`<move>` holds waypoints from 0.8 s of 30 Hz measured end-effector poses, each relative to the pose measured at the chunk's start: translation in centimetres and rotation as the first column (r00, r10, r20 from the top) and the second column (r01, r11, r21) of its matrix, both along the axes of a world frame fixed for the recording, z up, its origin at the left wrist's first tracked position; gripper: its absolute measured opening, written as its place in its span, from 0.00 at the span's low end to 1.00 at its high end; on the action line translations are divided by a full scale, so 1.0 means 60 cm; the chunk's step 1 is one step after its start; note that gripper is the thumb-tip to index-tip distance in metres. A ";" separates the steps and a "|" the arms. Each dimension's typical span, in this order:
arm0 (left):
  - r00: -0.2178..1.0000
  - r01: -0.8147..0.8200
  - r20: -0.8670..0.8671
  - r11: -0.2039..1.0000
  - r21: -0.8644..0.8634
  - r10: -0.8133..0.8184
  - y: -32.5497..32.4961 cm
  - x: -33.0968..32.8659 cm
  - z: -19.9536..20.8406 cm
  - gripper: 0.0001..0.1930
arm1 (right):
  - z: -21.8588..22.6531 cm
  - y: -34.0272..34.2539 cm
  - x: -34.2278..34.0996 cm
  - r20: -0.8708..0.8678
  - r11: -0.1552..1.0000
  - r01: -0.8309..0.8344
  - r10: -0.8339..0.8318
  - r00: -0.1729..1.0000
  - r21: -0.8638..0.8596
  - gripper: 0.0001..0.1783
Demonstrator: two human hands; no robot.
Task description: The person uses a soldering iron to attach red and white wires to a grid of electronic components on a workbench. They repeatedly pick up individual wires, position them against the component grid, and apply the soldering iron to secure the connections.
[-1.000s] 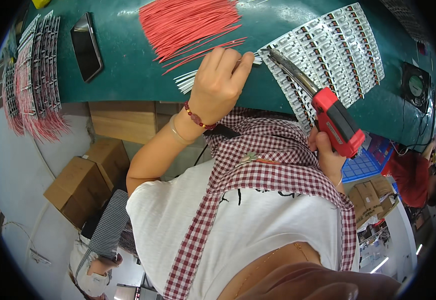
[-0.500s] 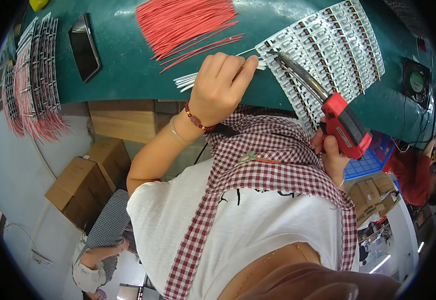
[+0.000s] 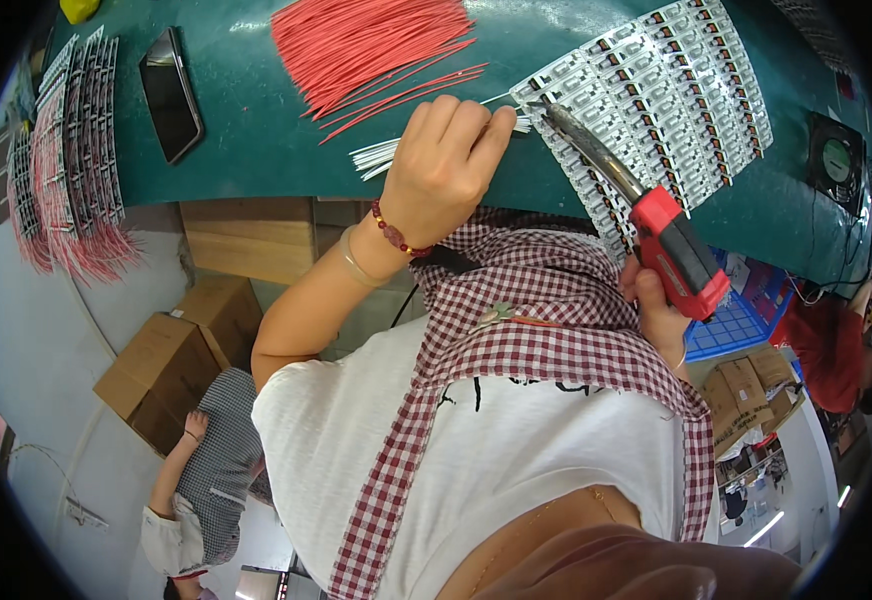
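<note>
My left hand is closed in a pinch at the bench's near edge. From its fingertips a thin white wire reaches to the left corner of a panel of small circuit boards. Under that hand lies a bundle of white wires, partly covered by it. My right hand grips a red and black soldering gun. The gun's metal tip is over the panel's left corner, close to the wire end; whether they touch I cannot tell.
Many red wires lie on the green bench. A phone and stacked boards with red wires are at left. A small black fan-like device sits at far right. Cardboard boxes and another person are lower left.
The soldering gun and my right hand have shifted slightly left, the tip nearer the panel's corner. My left hand has risen a little. The person at lower left has moved an arm.
</note>
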State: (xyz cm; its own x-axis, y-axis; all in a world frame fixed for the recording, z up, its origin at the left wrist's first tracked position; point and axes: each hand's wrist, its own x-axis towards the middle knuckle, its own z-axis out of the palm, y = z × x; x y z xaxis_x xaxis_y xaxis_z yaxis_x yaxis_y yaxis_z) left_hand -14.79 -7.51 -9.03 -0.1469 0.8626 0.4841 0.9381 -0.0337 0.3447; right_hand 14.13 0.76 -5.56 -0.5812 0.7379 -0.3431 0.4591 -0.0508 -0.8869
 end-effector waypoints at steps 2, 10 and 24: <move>1.000 -0.001 -0.003 1.000 -0.006 0.001 0.000 0.001 0.000 0.19 | 0.009 0.001 0.000 -0.045 0.993 0.049 -0.054 0.998 -0.106 0.12; 1.000 0.004 -0.006 1.000 -0.005 -0.004 0.003 0.000 -0.001 0.18 | -0.005 0.006 -0.008 0.019 0.989 -0.109 0.108 0.994 0.097 0.21; 1.000 0.002 -0.005 1.000 -0.004 -0.002 0.003 0.000 -0.002 0.18 | 0.000 0.011 -0.009 0.124 0.971 -0.170 0.150 0.981 0.168 0.11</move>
State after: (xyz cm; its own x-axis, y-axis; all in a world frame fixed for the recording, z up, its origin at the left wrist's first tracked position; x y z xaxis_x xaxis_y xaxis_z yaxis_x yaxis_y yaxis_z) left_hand -14.82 -7.33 -9.13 -0.1428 0.8647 0.4816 0.9398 -0.0341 0.3399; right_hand 13.59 1.44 -5.57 -0.6628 0.6932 -0.2832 0.5432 0.1848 -0.8190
